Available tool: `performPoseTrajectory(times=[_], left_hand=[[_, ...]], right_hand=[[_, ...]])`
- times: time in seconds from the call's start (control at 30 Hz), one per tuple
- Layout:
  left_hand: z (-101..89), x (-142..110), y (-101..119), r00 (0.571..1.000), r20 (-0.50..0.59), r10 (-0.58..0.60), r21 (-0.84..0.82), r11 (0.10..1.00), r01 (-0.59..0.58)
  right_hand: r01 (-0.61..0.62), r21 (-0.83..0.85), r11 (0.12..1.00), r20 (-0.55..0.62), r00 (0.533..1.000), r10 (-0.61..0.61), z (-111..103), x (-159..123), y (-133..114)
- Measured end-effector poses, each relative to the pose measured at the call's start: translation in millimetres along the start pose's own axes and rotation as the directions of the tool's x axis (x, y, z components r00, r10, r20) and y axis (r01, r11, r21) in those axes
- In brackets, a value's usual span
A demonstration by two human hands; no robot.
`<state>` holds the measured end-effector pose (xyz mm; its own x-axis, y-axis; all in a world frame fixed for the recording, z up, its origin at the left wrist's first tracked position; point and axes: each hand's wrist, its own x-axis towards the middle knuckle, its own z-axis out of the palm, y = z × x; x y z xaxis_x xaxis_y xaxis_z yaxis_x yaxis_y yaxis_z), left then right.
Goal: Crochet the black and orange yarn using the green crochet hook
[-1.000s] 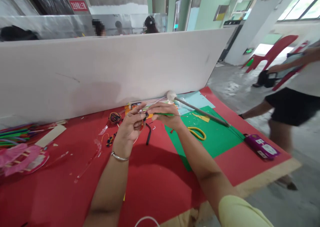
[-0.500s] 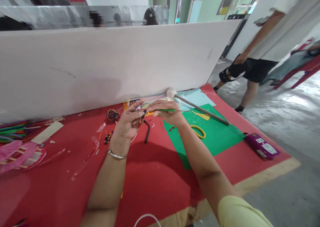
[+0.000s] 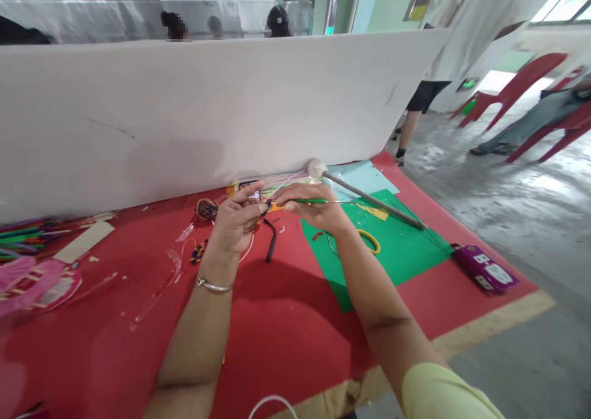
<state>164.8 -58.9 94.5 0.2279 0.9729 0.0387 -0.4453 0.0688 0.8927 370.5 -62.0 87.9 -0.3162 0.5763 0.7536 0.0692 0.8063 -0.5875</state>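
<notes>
Above the red table cover (image 3: 286, 327), my left hand (image 3: 235, 222) is raised with its fingertips pinched on a small dark bundle of coloured threads. My right hand (image 3: 311, 207) is closed on a thin green wire stick (image 3: 314, 201) that points right, with its left end meeting my left fingertips. A black curved strip (image 3: 271, 243) lies on the cover just below both hands. A silver bangle sits on my left wrist.
A white partition board (image 3: 207, 111) stands behind the table. On the table lie a green sheet (image 3: 397, 253), a yellow ring (image 3: 369, 237), a grey rod with a white ball end (image 3: 369, 200), a purple case (image 3: 484, 268), a coloured thread coil (image 3: 206, 208), and coloured sticks and pink paper at left (image 3: 28, 265). A person stands at right.
My hands have stayed together at the same spot, my left fingers closing a little more. The person at right has walked farther away behind the partition's end.
</notes>
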Motion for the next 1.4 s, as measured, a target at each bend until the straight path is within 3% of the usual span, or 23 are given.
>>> performPoseTrajectory(times=[0.23,0.6,0.9,1.0,1.2,1.4], left_hand=[[-0.7,-0.1,1.9,1.000,-0.013,-0.019,0.034,0.999,0.020],[-1.2,-1.8,1.0,0.999,-0.016,-0.052,0.079,0.996,0.053],[-7.9,3.6,-1.1,0.997,0.041,-0.069,0.026,0.997,0.068],[-8.7,3.9,-2.6,0.998,0.041,-0.049,0.018,0.999,0.048],[-9.8,4.0,-3.6,1.000,0.024,-0.019,0.031,0.999,0.018],[-9.0,3.7,-3.6,1.000,0.027,-0.003,0.053,0.999,0.001]], right_hand=[[-0.037,0.045,0.998,0.040,0.999,0.035,-4.3,-0.1,-3.9],[-0.274,0.269,0.923,0.029,0.961,0.276,-5.1,-3.5,-7.4],[-0.060,0.091,0.994,0.057,0.997,0.055,-3.0,-1.8,-7.1],[-0.083,0.103,0.991,0.042,0.996,0.079,-4.6,-2.4,-8.5],[-0.236,0.285,0.929,0.008,0.970,0.244,-3.8,-2.8,-6.8],[-0.232,0.345,0.910,-0.038,0.965,0.260,1.0,-2.4,-0.1]])
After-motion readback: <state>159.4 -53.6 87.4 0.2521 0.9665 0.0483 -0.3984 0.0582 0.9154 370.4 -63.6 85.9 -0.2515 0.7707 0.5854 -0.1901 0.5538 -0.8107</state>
